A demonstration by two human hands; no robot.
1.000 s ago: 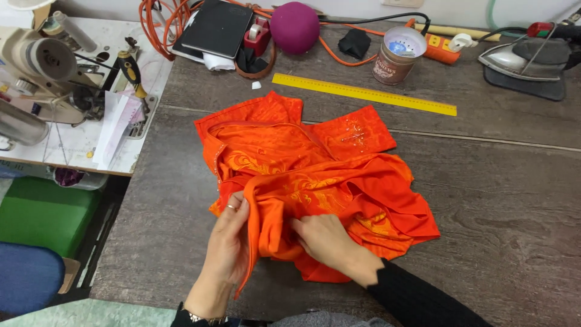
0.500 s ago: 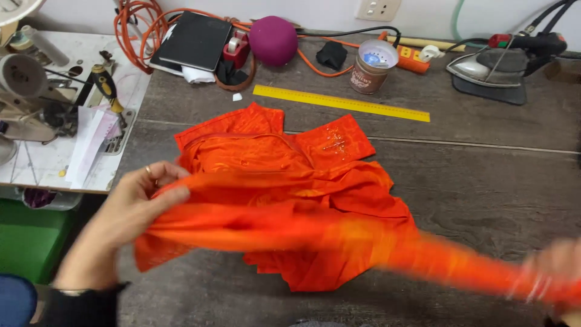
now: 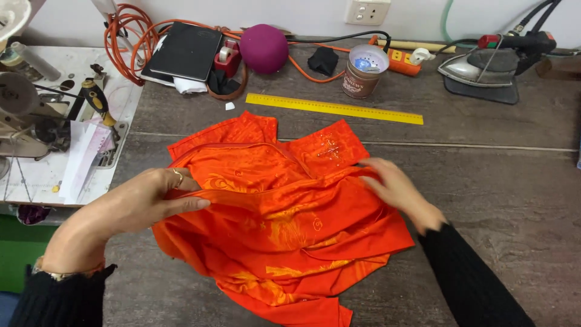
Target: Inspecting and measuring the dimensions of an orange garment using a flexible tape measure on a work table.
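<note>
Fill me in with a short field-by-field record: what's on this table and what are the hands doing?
Surface: dark grey wooden table
Main thing: crumpled orange patterned fabric garment, lying mid-table
Left hand: grips a fold at the garment's left edge; ring on one finger
Right hand: rests on the garment's right edge, fingers on the cloth
Behind garment: long yellow ruler, lying flat
Back row: round magenta ball, open brown tin can, grey clothes iron, black notebook
Far left: sewing machine on white stand
</note>
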